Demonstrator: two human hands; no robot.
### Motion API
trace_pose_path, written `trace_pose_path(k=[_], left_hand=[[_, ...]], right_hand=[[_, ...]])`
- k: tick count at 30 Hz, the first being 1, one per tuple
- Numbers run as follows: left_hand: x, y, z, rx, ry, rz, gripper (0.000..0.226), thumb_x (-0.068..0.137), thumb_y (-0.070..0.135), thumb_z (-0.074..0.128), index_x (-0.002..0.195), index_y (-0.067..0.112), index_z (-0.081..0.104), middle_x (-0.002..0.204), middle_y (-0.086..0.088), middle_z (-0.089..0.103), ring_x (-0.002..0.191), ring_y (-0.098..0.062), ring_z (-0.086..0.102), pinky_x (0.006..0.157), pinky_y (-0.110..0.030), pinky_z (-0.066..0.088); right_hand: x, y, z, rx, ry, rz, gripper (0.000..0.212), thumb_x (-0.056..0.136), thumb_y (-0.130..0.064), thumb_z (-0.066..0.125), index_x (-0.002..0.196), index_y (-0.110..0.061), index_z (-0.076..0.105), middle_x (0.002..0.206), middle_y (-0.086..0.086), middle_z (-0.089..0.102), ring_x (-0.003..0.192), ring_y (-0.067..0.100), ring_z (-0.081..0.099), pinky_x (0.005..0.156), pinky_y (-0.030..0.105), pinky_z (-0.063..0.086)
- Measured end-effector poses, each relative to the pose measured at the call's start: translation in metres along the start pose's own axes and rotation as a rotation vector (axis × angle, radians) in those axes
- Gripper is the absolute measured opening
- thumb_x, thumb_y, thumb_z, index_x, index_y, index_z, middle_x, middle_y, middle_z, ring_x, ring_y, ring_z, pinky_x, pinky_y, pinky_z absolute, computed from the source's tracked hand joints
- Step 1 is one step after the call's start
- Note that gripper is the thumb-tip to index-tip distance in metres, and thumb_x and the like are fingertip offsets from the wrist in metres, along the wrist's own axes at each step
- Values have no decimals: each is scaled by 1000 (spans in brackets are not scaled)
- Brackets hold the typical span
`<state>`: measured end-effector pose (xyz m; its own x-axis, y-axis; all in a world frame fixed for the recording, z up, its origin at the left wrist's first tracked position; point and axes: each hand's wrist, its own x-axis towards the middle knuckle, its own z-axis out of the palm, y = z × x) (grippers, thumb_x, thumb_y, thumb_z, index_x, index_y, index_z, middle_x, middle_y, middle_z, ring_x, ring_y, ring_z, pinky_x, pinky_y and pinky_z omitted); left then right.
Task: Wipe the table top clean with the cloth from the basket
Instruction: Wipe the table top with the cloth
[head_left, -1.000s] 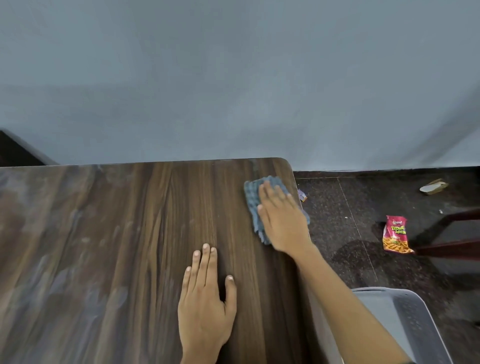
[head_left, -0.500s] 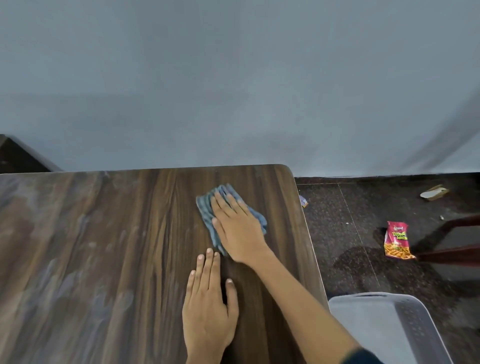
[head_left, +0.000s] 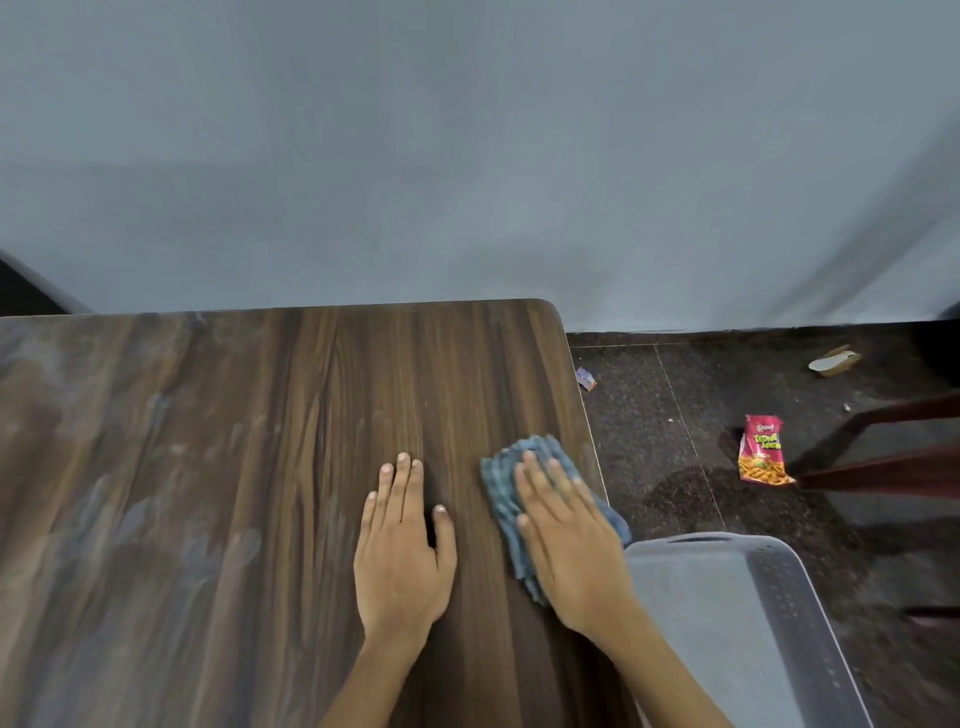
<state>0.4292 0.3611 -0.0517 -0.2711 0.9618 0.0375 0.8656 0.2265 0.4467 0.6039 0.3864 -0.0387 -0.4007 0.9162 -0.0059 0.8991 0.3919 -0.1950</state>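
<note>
**Flat palm on crumpled cloth at the desk's right edge**

The right hand (head_left: 566, 540) lies flat, fingers straight and slightly spread, pressing the cloth (head_left: 511, 501), a crumpled blue-grey woven rag whose folds bulge out at the hand's 9 and 12 o'clock. The left hand (head_left: 402, 545) rests palm-down with straight fingers on bare wood just beside it, at 9 o'clock, holding nothing. The desk (head_left: 208, 467) is dark wood-grain laminate with a rounded corner and pale dusty smears toward its left. At the cloth's 4 o'clock sits a grey perforated plastic basket (head_left: 753, 623). A glossy red snack packet (head_left: 761, 451) lies on the speckled dark floor (head_left: 665, 415) at 3 o'clock.
</note>
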Motion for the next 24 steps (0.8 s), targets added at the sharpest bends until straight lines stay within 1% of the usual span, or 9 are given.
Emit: trace_pose_path(k=[2,6,8,13,16,17,19,22,24], left_hand=[[0,0,1,-15,5,3,49,96,29,38,142,12,34,150,0,32,140,-9,15,115,-29,12],[0,0,0,-19,6,5,51,96,28,41,143,11,32,151,-1,31,141,-10,16,115,-29,11],[-1,1,0,-14,7,6,51,96,28,40,143,11,31,151,-2,30,141,-12,17,116,-29,10],[-6,-1,-3,-34,2,31,48,98,26,38,142,8,33,151,-5,31,142,-15,20,116,-29,10],[-7,-1,-4,-39,4,40,47,98,25,37,142,7,33,151,-6,31,142,-16,20,117,-30,10],[-8,0,-4,-42,5,40,47,98,24,37,142,6,33,151,-6,31,142,-16,20,117,-30,10],[-12,0,-5,-39,-1,36,47,99,24,34,143,7,31,152,-5,29,143,-15,19,117,-30,10],[-26,-3,-7,-34,-21,36,47,100,24,32,144,7,28,153,-4,26,143,-14,15,118,-29,8],[-42,-7,-9,-20,-43,49,48,100,25,31,145,9,26,154,-2,23,143,-12,13,118,-28,6]], right_hand=[[-4,12,-4,33,19,122,50,100,-30,23,145,-11,35,152,3,32,142,20,26,115,34,18],[66,22,-15,26,24,329,52,104,-28,18,151,-8,8,160,8,5,147,21,0,120,33,5],[86,16,-16,29,13,386,52,104,-27,16,150,-7,3,160,10,1,147,22,-3,120,34,2],[-6,-8,-5,36,-13,379,54,103,-31,10,151,-10,-2,159,7,-6,147,21,-2,120,32,1],[-101,-33,-5,67,15,401,62,99,-35,-5,144,-4,23,152,13,25,144,24,21,118,33,10],[-121,-40,-6,72,20,418,63,100,-34,-6,139,-2,32,146,14,36,144,18,20,116,31,11],[-137,-46,-9,84,-29,452,63,101,-33,-5,135,-1,37,142,13,40,146,9,0,112,26,6],[-109,-32,-8,-43,-57,421,56,100,-34,-4,147,-6,5,157,13,13,145,20,-6,118,31,-8],[-67,-14,-8,-64,-36,386,54,102,-30,7,150,-6,-4,159,13,-3,146,25,-10,120,34,-8]])
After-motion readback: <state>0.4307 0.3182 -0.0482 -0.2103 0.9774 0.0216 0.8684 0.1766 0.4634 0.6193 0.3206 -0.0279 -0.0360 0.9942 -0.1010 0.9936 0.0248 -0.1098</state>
